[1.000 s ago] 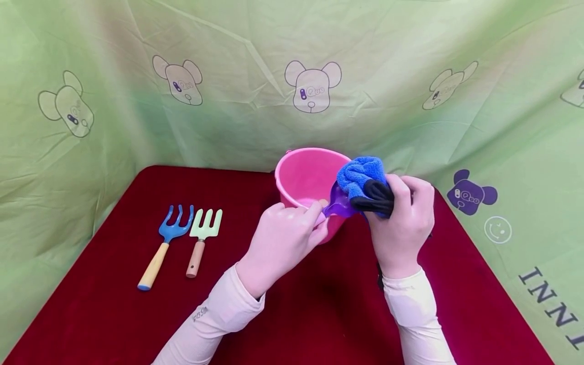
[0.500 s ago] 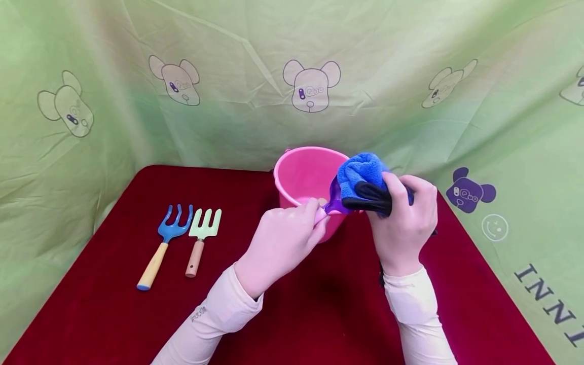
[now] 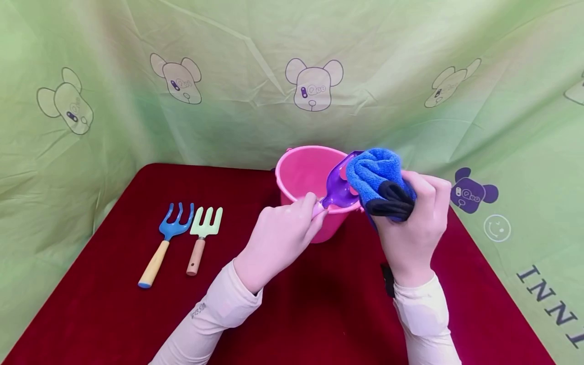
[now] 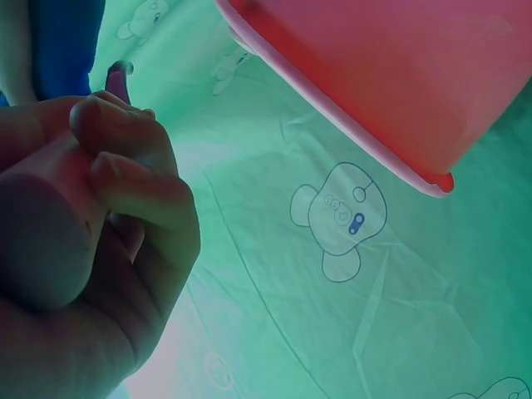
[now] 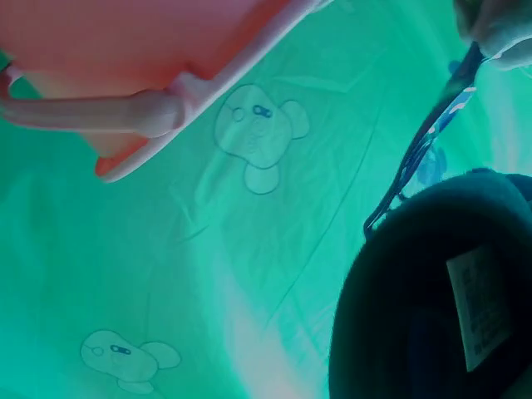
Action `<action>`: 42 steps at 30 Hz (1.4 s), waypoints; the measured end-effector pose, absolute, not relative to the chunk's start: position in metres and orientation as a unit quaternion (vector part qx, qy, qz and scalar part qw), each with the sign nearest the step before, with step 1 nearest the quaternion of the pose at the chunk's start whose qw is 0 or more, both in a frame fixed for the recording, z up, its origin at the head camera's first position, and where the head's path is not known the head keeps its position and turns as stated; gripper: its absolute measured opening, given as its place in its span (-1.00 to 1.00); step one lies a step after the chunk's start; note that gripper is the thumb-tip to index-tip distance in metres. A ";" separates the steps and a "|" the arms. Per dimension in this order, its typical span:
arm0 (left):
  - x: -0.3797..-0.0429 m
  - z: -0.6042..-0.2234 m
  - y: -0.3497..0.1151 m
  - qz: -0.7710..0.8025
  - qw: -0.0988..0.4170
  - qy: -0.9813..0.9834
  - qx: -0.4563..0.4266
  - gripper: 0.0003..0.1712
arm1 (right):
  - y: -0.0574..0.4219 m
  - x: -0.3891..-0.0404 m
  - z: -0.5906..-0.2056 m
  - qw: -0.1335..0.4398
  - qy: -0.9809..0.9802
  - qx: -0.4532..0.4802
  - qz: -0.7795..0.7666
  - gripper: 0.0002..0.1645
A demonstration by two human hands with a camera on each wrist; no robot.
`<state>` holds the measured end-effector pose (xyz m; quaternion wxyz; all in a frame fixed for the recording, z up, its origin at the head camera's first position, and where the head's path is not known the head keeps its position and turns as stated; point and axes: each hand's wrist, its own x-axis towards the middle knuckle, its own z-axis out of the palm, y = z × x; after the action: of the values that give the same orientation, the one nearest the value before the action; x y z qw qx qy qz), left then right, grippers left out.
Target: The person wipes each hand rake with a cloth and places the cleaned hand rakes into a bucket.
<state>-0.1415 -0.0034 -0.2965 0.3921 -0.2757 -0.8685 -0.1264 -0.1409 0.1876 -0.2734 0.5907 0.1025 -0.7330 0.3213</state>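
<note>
A purple garden trowel (image 3: 337, 188) with a pink handle slants up to the right, its blade overlapping the rim of a pink bucket (image 3: 296, 177) in the head view. My left hand (image 3: 280, 233) grips the handle, fingers curled round it; the handle's rounded end (image 4: 41, 241) shows in the left wrist view. Holes show in the blade. My right hand (image 3: 415, 223) holds a bunched blue towel (image 3: 376, 170) with black trim beside the blade, covering its right side. In the right wrist view the towel looks dark, with a pale label (image 5: 480, 307) on it.
On the left of the red-covered table (image 3: 105, 253) lie a blue hand fork (image 3: 171, 230) with a yellow handle and a pale green fork (image 3: 206, 223) with a wooden handle. Printed green cloth (image 3: 237, 116) hangs round the table.
The towel has moved right, together with my right hand, and uncovered much more of the purple blade. My left hand has stayed nearly in place on the handle.
</note>
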 end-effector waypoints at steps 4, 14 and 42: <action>-0.142 -0.296 -0.003 -0.127 0.399 -0.865 -0.275 -0.69 | 0.186 -0.136 -0.273 0.547 -0.763 0.132 0.317 -0.42; -0.142 -0.292 -0.002 -0.144 0.410 -0.858 -0.274 -0.71 | 0.178 -0.135 -0.280 0.488 -0.795 0.197 0.302 -0.26; -0.134 -0.291 -0.003 -0.146 0.415 -0.841 -0.313 -0.83 | 0.178 -0.141 -0.285 0.562 -0.744 0.208 0.295 -0.59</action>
<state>-0.1343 -0.0032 -0.2913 0.4154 -0.3130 -0.8415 -0.1462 -0.1409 0.1777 -0.2848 0.5620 0.2081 -0.7443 0.2946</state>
